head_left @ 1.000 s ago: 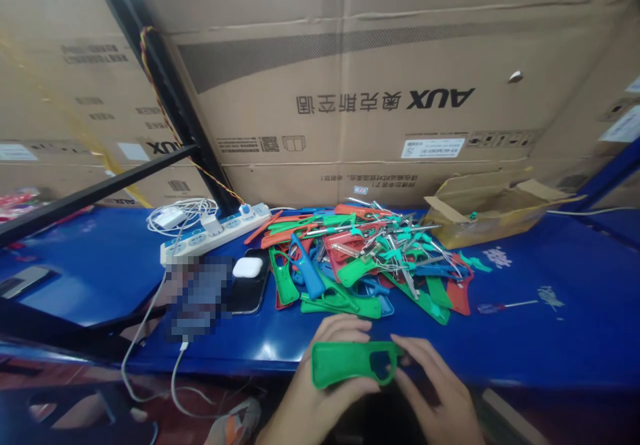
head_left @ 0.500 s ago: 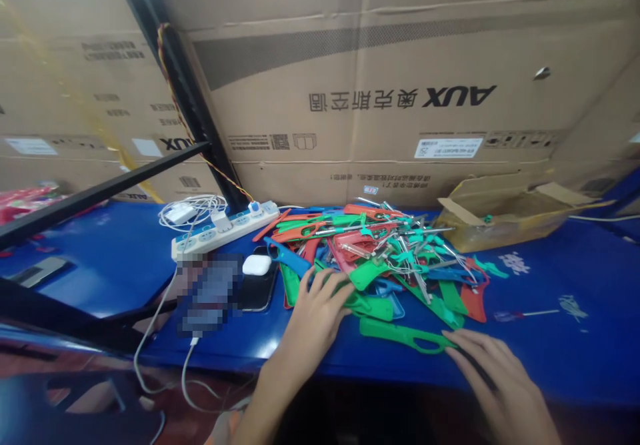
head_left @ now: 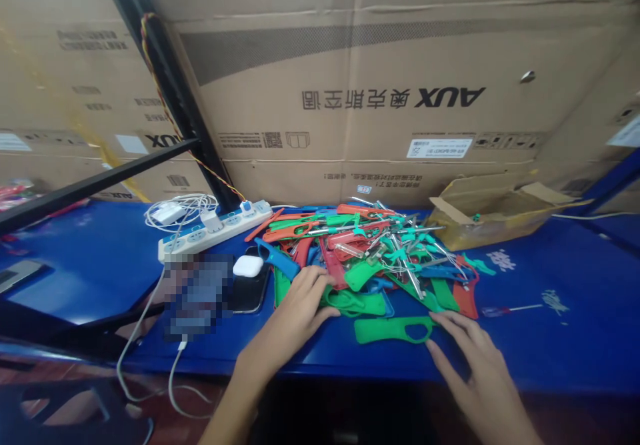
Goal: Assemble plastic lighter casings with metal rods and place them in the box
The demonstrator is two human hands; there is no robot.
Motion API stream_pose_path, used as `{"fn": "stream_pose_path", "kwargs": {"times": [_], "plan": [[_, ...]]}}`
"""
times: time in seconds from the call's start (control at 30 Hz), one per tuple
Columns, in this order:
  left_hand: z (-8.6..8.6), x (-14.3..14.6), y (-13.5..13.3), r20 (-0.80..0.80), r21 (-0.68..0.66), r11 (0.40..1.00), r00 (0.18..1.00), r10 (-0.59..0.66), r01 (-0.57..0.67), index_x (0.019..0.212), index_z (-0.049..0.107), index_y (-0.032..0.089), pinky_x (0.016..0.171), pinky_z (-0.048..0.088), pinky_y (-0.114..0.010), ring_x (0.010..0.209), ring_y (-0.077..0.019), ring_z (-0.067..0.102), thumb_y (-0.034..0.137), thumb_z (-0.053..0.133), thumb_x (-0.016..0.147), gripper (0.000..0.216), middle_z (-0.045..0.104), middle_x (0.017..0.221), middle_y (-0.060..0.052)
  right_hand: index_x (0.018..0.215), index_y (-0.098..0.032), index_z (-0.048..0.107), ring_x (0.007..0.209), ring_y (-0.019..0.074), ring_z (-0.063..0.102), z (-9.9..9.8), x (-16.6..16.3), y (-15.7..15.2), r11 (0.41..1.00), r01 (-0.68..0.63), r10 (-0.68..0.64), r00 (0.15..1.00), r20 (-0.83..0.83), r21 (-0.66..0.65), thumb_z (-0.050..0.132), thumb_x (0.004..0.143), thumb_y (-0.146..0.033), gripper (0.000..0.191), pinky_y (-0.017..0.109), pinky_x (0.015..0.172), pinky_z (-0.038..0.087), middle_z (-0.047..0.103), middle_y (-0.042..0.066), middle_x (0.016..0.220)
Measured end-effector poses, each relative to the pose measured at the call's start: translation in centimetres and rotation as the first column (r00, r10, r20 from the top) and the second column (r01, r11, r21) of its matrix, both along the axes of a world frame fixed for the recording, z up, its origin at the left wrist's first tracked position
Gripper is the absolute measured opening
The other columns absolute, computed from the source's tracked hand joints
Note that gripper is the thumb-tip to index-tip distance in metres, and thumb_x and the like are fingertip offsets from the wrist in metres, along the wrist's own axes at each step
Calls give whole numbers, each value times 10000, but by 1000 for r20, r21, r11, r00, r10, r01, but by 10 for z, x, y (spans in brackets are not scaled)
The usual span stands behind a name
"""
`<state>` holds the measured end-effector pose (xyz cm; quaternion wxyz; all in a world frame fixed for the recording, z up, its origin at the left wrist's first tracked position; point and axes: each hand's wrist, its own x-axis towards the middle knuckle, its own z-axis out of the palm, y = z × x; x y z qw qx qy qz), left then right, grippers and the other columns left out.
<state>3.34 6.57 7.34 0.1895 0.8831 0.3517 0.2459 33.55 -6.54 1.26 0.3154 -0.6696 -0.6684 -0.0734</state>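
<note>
My right hand (head_left: 473, 358) pinches the looped end of a green plastic lighter casing (head_left: 377, 330) between thumb and fingers, at the table's front edge. The oval opening in that casing faces up toward me. To the left, my left hand (head_left: 305, 301) reaches into the near side of the pile. Its thumb and curled fingers are around the end of another green lighter casing (head_left: 370, 303), partly hidden by the hand. Behind lie mixed red, blue and green casings, with metal tubes and wired teal parts (head_left: 410, 251) heaped on the right of the pile.
An open cardboard box (head_left: 480, 231) stands at the back right. Left of the pile are a white power strip (head_left: 215, 231), a black phone (head_left: 250, 291) with a white earbud case (head_left: 249, 266), and a blurred device on a cable. A screwdriver (head_left: 515, 309) lies at right. Large cartons rise behind.
The green casing in my right hand has turned so its broad face and opening show more. My left hand has drawn slightly nearer and closed around a casing. The view has shifted a little.
</note>
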Motion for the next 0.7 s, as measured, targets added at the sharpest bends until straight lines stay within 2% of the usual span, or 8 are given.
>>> {"fn": "stream_pose_path", "kwargs": {"times": [0.07, 0.13, 0.23, 0.33, 0.47, 0.6, 0.7], "plan": [[1, 2, 4, -3, -8, 1000, 1000, -23, 23, 1249, 512, 263, 1052, 477, -431, 1233, -268, 541, 267, 693, 968, 334, 562, 1284, -64, 1339, -267, 584, 1173, 294, 627, 3, -19, 3, 1000, -15, 14, 999, 38, 25, 471, 1030, -320, 333, 445, 898, 491, 639, 106, 1330], [1, 5, 6, -1, 13, 999, 1000, -30, 30, 1299, 483, 269, 1059, 469, -438, 1240, -271, 537, 259, 708, 959, 409, 574, 1297, -64, 1353, -263, 573, 1230, 282, 606, 8, -42, 6, 992, -108, 100, 989, 110, 61, 449, 1022, -230, 355, 449, 953, 461, 625, 97, 1389], [1, 8, 11, -19, 70, 997, 1000, -12, 13, 1323, 471, 268, 1022, 486, -441, 1200, -277, 560, 236, 759, 921, 495, 602, 1270, -58, 1419, -254, 545, 1325, 276, 568, 12, -70, 10, 964, -262, 248, 945, 214, 39, 506, 1023, -256, 397, 455, 1059, 414, 602, 80, 1472], [1, 16, 18, -31, 108, 994, 999, 37, -34, 1256, 504, 244, 978, 497, -474, 1159, -302, 579, 183, 788, 885, 471, 603, 1234, -68, 1461, -223, 524, 1367, 297, 553, 10, -81, 15, 971, -240, 227, 941, 250, 23, 501, 1053, -378, 438, 484, 1104, 402, 573, 99, 1525], [0, 29, 28, -16, 141, 988, 997, 70, -67, 1349, 471, 232, 979, 497, -503, 1225, -330, 567, 72, 747, 876, 570, 581, 1300, -107, 1482, -203, 529, 1416, 344, 523, 2, -79, 24, 984, -177, 179, 952, 247, -31, 430, 1061, -532, 543, 589, 1133, 399, 533, 132, 1563], [-1, 30, 30, 30, 173, 984, 999, 33, -38, 1382, 475, 252, 985, 506, -478, 1196, -298, 589, 114, 757, 894, 580, 644, 1269, -78, 1502, -199, 536, 1509, 360, 406, 2, -77, 36, 976, -151, 181, 963, 199, -155, 397, 1049, -599, 620, 654, 1167, 372, 453, 139, 1619], [1, 23, 30, 79, 209, 978, 997, 3, -19, 1375, 511, 246, 1011, 505, -459, 1175, -273, 606, 151, 764, 904, 544, 674, 1226, -71, 1551, -190, 477, 1547, 350, 337, 9, -79, 46, 965, -175, 208, 965, 159, -197, 396, 1051, -592, 646, 675, 1198, 329, 407, 133, 1646]]}}
